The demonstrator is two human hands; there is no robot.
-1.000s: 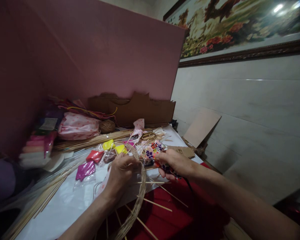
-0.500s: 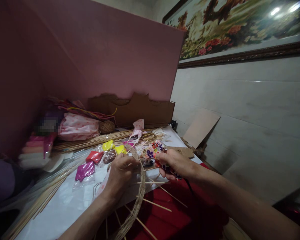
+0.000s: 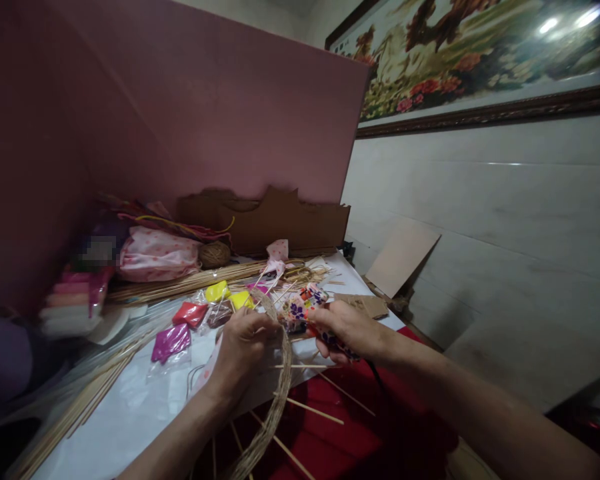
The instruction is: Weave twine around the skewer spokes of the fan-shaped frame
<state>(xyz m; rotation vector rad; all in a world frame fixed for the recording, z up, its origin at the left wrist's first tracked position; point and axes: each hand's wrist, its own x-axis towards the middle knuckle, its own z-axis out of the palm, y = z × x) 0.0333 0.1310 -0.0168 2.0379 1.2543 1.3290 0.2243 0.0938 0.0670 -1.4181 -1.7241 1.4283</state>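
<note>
A curved band of plaited twine (image 3: 284,373) runs from the middle of the work area toward my lower view, with thin wooden sticks (image 3: 316,408) poking out across it. My left hand (image 3: 247,343) is closed on the upper part of this twine ring, thumb and fingers pinched at its inner side. In my right hand (image 3: 344,328) is a flower-patterned glue gun (image 3: 300,309) with a dark cord trailing below. Its front end points left, close to the band beside my left fingers. My left hand and the band partly hide the nozzle's contact point.
Small bags of coloured clay, among them a magenta one (image 3: 171,343) and a red one (image 3: 190,313), lie left of my hands. Behind are bundled sticks (image 3: 155,283), a twine ball (image 3: 214,255), pink dotted cloth (image 3: 159,253) and torn cardboard (image 3: 290,223). Red cloth (image 3: 380,427) hangs at the front.
My right hand and the glue gun have shifted very slightly. The left hand and the twine ring stay in nearly the same place.
</note>
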